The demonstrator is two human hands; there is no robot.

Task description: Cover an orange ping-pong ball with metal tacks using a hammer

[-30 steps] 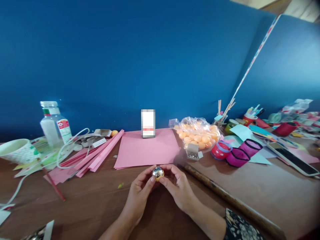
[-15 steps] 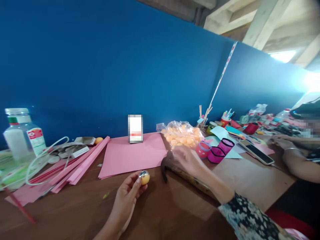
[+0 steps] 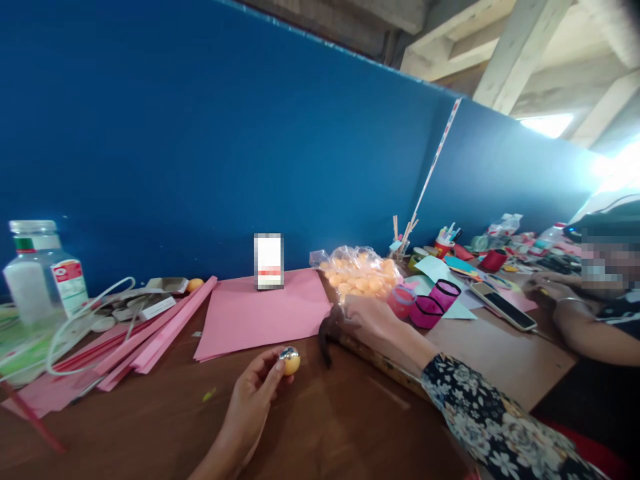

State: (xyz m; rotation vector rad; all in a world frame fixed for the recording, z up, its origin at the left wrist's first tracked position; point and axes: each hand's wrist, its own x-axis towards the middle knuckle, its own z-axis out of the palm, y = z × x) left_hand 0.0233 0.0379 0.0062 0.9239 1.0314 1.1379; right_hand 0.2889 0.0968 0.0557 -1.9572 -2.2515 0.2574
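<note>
Left hand (image 3: pixel 256 393) is clamping a small two-tone ball (image 3: pixel 290 361) between thumb and fingers, holding it above the brown table (image 3: pixel 310 427), in front of the pink sheets (image 3: pixel 265 317). Shiny silver is covering the top, yellow-orange is showing below. It's probably handling light and fairly stiff, with a thin shell that could be denting under a hard squeeze; the mirror-like side is looking slippery. A gentle pinch around the widest part, thumb opposite fingers, is likely serving best.

Right hand (image 3: pixel 373 320) is reaching over the hammer (image 3: pixel 327 333), near the front of the clear bag (image 3: pixel 345 253); its fingers are blurring, so I can't tell whether they're gripping anything.

Containers: the bag is holding a heap of orange balls (image 3: pixel 367 280) (too many to count). Beside it a red cup (image 3: pixel 401 301) is standing close to two purple cups (image 3: pixel 426 313); what they're containing isn't showing clearly. Farther back, a pen cup (image 3: pixel 443 249) is holding pens (image 3: pixel 451 233), and thin sticks (image 3: pixel 409 229) are poking up nearby. At far left, a clear jar (image 3: pixel 30 273) is showing something whitish in its lower part.
</note>
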